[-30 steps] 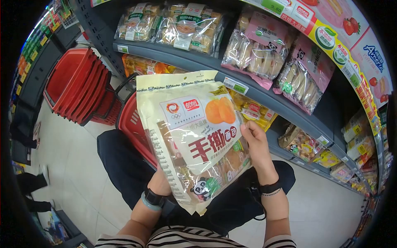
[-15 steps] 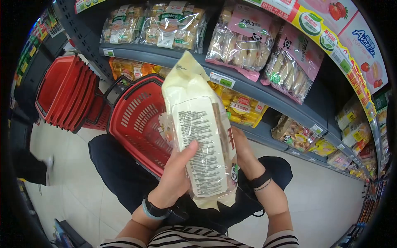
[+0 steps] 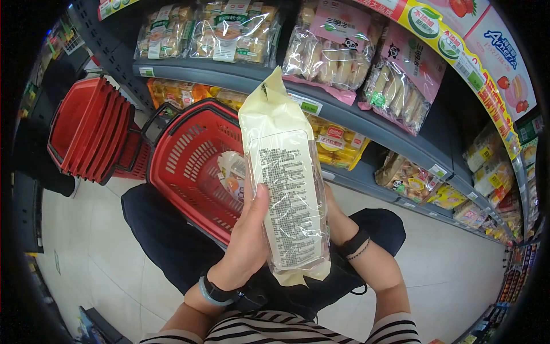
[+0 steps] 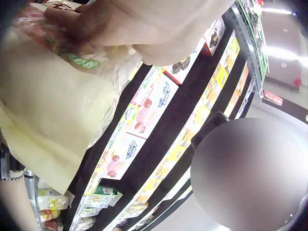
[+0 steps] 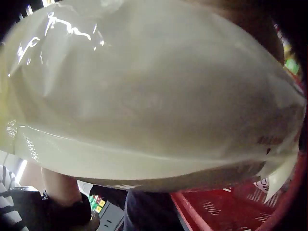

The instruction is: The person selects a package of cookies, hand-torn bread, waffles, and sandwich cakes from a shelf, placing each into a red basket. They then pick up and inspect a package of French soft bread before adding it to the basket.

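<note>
A cream bag of bread (image 3: 289, 200) stands tilted before me, its narrow side with a panel of small black print facing up. My left hand (image 3: 243, 241) grips its left side, the thumb lying on that panel. On the bag's right side, my right hand (image 3: 338, 221) holds it; those fingers are hidden behind the bag. In the left wrist view, the bag's cream end (image 4: 53, 110) and green label show beneath a hand (image 4: 139, 24). Plain cream wrapping (image 5: 144, 86) fills most of the right wrist view.
A red shopping basket (image 3: 192, 123) with a package (image 3: 232, 172) inside stands beyond my left knee. Stacked red baskets (image 3: 91, 135) are farther left. Ahead, a curved grey shelf (image 3: 240, 80) bears bagged breads, with yellow packs (image 3: 338, 143) on the level below.
The bag has turned from its printed front to its narrow text side. My left thumb has come onto that side, and my right thumb has gone out of sight. More of the basket shows.
</note>
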A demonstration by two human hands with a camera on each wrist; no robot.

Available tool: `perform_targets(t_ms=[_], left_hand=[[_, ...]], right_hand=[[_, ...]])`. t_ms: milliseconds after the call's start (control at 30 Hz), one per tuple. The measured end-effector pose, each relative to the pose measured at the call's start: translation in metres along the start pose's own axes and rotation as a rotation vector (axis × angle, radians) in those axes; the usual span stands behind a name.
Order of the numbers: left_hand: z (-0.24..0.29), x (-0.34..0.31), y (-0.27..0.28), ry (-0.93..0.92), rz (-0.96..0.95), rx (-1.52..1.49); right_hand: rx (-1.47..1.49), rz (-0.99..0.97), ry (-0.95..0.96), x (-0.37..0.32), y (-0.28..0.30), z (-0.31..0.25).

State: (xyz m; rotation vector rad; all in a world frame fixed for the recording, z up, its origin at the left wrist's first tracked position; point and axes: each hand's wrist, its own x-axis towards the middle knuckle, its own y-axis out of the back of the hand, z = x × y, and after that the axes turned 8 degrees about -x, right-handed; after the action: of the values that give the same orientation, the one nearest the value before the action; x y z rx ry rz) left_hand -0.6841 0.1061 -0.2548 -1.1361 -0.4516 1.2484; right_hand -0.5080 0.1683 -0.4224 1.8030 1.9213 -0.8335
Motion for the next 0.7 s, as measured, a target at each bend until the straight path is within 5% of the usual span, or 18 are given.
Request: perform_targets(t_ms=[133, 500, 700], left_hand=[[0.0, -0.001, -0.003, -0.051, 0.134, 0.059], [0.011, -0.002, 0.006, -0.042, -0.159, 0.111], [0.008, -0.001, 0.004, -0.079, -0.136, 0.308]], right_hand=[[0.255, -0.156, -0.001, -0.034, -0.023, -0.029], [0.231, -0.092, -0.066, -0.023, -0.018, -0.024], [0.363, -0.158, -0.04, -0.036, -0.026, -0.03]])
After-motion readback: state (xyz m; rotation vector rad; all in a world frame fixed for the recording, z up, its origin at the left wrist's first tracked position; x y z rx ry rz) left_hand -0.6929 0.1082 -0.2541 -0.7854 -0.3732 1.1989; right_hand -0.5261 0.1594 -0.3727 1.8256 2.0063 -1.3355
